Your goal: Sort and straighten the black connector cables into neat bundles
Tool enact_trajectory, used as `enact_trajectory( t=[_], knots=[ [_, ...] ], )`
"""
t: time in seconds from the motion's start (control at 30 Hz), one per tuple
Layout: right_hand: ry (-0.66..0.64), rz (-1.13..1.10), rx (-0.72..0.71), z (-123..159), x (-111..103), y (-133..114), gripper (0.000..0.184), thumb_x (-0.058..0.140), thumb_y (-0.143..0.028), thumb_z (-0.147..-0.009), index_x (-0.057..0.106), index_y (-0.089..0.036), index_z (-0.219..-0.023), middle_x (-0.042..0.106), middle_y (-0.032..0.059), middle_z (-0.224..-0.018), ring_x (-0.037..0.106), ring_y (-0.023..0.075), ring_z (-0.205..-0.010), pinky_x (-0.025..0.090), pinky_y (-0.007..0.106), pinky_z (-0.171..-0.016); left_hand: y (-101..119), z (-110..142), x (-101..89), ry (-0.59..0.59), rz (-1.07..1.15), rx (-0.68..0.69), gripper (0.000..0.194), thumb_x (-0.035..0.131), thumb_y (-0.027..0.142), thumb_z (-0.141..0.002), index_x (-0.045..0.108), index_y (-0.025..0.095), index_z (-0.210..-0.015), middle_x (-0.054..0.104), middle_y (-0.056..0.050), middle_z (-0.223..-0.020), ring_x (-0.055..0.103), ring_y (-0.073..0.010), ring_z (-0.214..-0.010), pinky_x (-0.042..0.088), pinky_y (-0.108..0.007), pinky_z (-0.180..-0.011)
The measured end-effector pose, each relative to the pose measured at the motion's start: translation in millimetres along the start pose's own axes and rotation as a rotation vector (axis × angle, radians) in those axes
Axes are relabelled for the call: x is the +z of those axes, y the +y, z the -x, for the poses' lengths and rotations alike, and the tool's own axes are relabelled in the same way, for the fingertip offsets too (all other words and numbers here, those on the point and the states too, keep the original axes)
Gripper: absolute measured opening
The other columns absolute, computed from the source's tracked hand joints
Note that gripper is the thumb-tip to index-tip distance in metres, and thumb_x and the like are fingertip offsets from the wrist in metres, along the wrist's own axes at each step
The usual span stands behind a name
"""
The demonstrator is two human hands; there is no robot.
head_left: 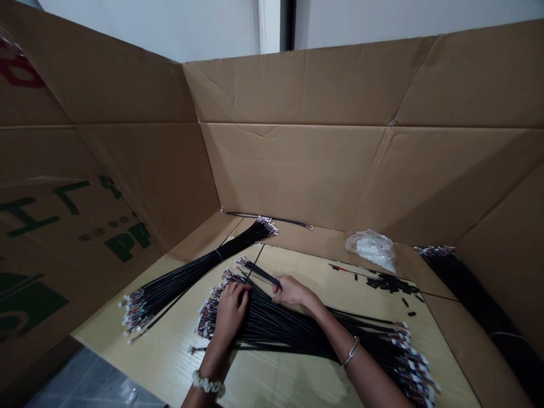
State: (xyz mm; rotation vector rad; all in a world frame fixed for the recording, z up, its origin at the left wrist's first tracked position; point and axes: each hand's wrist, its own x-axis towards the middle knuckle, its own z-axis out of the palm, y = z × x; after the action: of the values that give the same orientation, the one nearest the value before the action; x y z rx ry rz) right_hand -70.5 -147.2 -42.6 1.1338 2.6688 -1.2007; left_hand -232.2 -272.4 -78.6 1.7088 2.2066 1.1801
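A large spread of black cables [293, 334] lies across the table, with white connectors and coloured wire ends at both sides. My left hand [232, 309] rests on this pile near its left connector ends, fingers laid over the cables and thumb apart. Just to the right, my right hand [293, 292] is closed around a few black cables [261, 273], lifted slightly along the pile's far edge. Their connector ends point to the upper left. The fingertips of my right hand are partly hidden behind the cables and hand.
A tied cable bundle [204, 269] lies at the left, another [480, 311] at the right. Behind are loose cables [289, 221], a plastic bag of white pieces [374, 249] and short black sleeves [391, 283]. Cardboard walls [297, 164] enclose the table [170, 340] on its left, back and right.
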Motion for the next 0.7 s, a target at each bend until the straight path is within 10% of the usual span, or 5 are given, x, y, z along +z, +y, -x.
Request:
enact_trajectory(
  t=[0.7],
  knots=[
    [0.179, 0.132, -0.016, 3.7, 4.2, 14.5, 0.016, 0.056, -0.016, -0.084, 0.069, -0.013, -0.092, 0.069, 0.01, -0.096, 0.062, 0.0193, -0.085, 0.042, 0.026, -0.075, 5.6, -36.2, 18.1, -0.059, -0.226, 0.014, 0.025, 0.048, 0.026, -0.088, 0.071, 0.02, -0.093, 0.067, -0.01, -0.105, 0.057, -0.0283, -0.1, 0.045, -0.045, -0.091]
  ],
)
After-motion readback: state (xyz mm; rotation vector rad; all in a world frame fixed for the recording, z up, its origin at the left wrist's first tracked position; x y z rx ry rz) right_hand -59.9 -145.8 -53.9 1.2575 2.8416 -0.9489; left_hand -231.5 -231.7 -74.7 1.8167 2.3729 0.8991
